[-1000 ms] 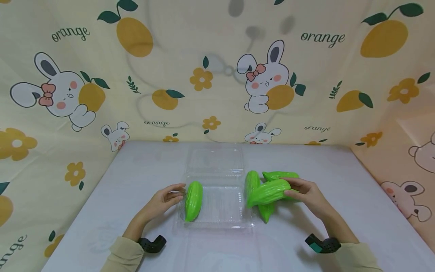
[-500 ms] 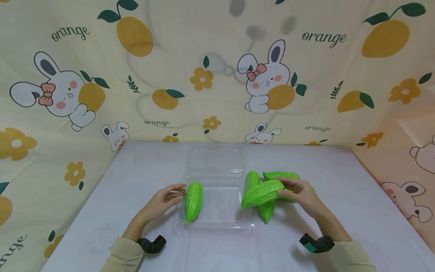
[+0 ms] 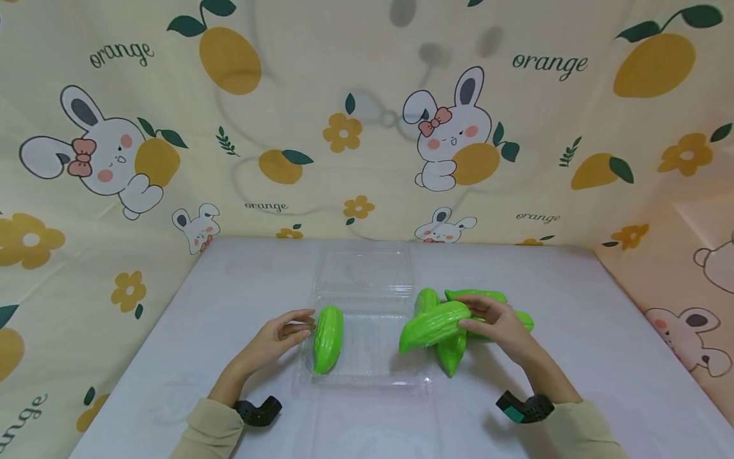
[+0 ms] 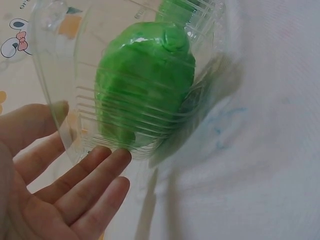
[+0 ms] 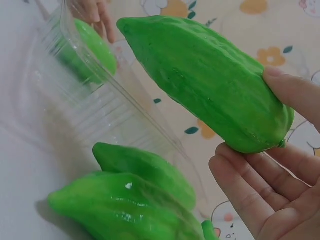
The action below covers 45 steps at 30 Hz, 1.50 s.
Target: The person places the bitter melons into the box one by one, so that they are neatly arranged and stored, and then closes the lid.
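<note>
My right hand (image 3: 500, 326) holds a green ridged gourd (image 3: 432, 327) near its blunt end, the thumb on one side and the fingertips on the other. The gourd's pointed end faces left, over the right edge of a clear plastic container (image 3: 373, 347). In the right wrist view this gourd (image 5: 205, 82) hangs well above the others. A second gourd (image 3: 329, 340) lies inside the container along its left side. My left hand (image 3: 281, 336) is at the container's left wall, fingers extended; in the left wrist view its fingertips (image 4: 117, 160) meet the clear wall.
Several more green gourds (image 3: 452, 356) lie piled on the white table right of the container, partly under the held one. The container's clear lid (image 3: 364, 268) lies folded back behind it. A printed cloth (image 3: 367, 83) hangs behind the table.
My right hand has carried its gourd leftward, from over the pile to over the container's right edge. The left hand and the gourd in the container stay put.
</note>
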{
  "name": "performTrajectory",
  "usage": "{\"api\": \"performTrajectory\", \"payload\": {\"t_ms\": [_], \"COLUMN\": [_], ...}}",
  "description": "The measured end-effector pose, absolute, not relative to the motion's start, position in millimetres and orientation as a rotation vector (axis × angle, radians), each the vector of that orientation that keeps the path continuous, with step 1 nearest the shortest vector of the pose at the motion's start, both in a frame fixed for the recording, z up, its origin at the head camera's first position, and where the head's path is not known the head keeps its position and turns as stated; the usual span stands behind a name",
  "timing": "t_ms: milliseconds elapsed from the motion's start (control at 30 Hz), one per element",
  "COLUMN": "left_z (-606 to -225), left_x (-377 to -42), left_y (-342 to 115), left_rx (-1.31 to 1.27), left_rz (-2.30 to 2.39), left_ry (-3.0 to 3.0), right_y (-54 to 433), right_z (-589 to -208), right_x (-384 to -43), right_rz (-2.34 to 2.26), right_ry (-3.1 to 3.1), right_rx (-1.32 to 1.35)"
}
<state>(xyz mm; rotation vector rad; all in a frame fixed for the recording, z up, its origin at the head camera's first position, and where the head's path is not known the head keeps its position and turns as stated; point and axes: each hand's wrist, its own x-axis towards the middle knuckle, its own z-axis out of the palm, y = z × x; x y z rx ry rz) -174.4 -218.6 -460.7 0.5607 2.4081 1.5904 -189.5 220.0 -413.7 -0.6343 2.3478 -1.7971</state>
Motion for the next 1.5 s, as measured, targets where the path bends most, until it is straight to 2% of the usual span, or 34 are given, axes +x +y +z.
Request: {"api": "performTrajectory", "payload": {"t_ms": [1267, 1500], "left_z": [-458.9, -461.5], "left_x": [-172.8, -174.2], "left_y": [-218.5, -220.3], "left_rx": [0.54, 0.603], "left_rz": [1.595, 1.607], "left_ry": [2.4, 2.418], "right_y": [182.4, 177.6], "right_z": [-404.1, -405.9], "right_x": [-203.7, -206.4], "right_rz": [-1.738, -1.726], "right_ry": [2.353, 2.355], "right_rx": [-0.602, -0.622]}}
